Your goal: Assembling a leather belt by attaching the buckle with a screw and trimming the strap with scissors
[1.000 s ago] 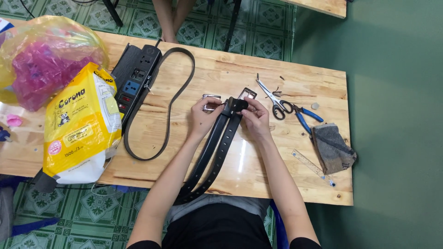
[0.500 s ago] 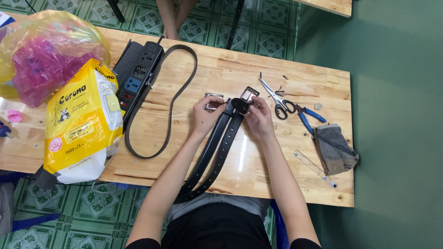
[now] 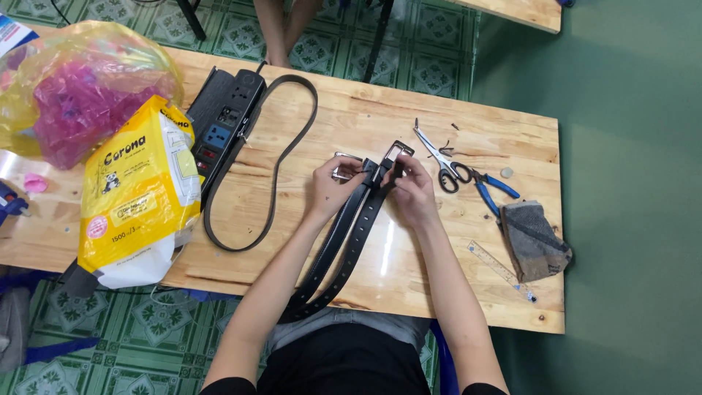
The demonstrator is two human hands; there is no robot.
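A black leather belt [image 3: 344, 249] with punched holes runs folded from my lap up across the wooden table [image 3: 409, 117]. Its metal buckle [image 3: 395, 155] lies at the far end. My left hand [image 3: 330, 189] grips the belt just below the buckle, next to a small metal piece [image 3: 342, 165]. My right hand [image 3: 413, 192] pinches the strap by the buckle from the other side. Both hands sit close together at the table's middle.
A second black belt [image 3: 281, 153] loops beside a black power strip [image 3: 223, 121]. Scissors [image 3: 439, 157], blue-handled pliers [image 3: 491, 189], a grey cloth [image 3: 534, 241] and a clear ruler [image 3: 501, 271] lie right. A yellow bag [image 3: 135, 194] and plastic sack [image 3: 80, 91] stand left. Another person's legs [image 3: 281, 29] are behind the table.
My hands have stayed on the belt near the buckle, with only small finger movement. The view has shifted slightly.
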